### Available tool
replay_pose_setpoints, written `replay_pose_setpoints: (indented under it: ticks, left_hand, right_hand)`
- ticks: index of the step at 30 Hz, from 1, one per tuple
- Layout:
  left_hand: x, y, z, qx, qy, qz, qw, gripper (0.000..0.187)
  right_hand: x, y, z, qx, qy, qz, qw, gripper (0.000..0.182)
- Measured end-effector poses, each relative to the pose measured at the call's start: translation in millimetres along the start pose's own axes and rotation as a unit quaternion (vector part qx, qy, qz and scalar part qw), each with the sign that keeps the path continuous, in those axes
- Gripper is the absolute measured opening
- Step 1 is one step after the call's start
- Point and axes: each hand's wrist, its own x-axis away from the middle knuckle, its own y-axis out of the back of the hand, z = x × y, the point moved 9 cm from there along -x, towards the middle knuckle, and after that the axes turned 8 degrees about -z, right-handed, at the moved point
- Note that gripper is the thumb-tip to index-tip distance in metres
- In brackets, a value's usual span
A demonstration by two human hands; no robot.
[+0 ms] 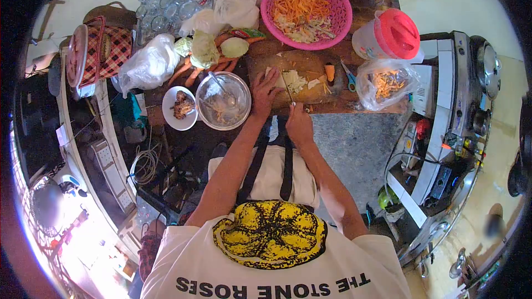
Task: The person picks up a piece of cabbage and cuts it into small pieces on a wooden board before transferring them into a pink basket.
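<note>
My left hand (266, 89) rests on a pale piece of cabbage (274, 76) at the left of the wooden cutting board (321, 98), its fingers pressed over it. In my right hand (300, 122) is the handle of a knife (287, 87), whose blade points away from me, just right of the cabbage. Chopped cabbage (295, 81) lies on the board beside the blade. Further right are a carrot piece (330, 72) and a few orange shreds.
Behind the board stands a pink basket (306, 45) of shredded vegetables. Left are a glass bowl (224, 101), a white bowl (171, 115), carrots and cabbage pieces. Scissors (350, 77), a plastic bag (382, 85) and a pink-lidded container (372, 36) stand right.
</note>
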Motion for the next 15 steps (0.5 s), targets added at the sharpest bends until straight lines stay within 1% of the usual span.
replay_pose_setpoints:
  ticks: [2, 7, 11, 15]
  left_hand:
    - [0.1, -0.7, 0.7, 0.002, 0.006, 0.006, 1.000, 0.055]
    - [-0.9, 2.0, -1.5, -0.007, -0.004, 0.004, 1.000, 0.054]
    - [-0.8, -1.3, 2.3, 0.019, -0.008, 0.000, 1.000, 0.053]
    - [-0.7, 0.9, 1.9, 0.047, 0.014, -0.003, 0.999, 0.056]
  right_hand:
    - [0.2, 1.2, 2.0, -0.009, 0.016, -0.017, 1.000, 0.020]
    - [0.6, -1.6, 5.5, 0.003, 0.015, -0.002, 1.000, 0.022]
    - [-0.8, 0.1, 10.4, 0.017, 0.016, 0.005, 1.000, 0.023]
    - [-4.3, -5.4, 11.0, 0.031, -0.002, 0.004, 1.000, 0.024]
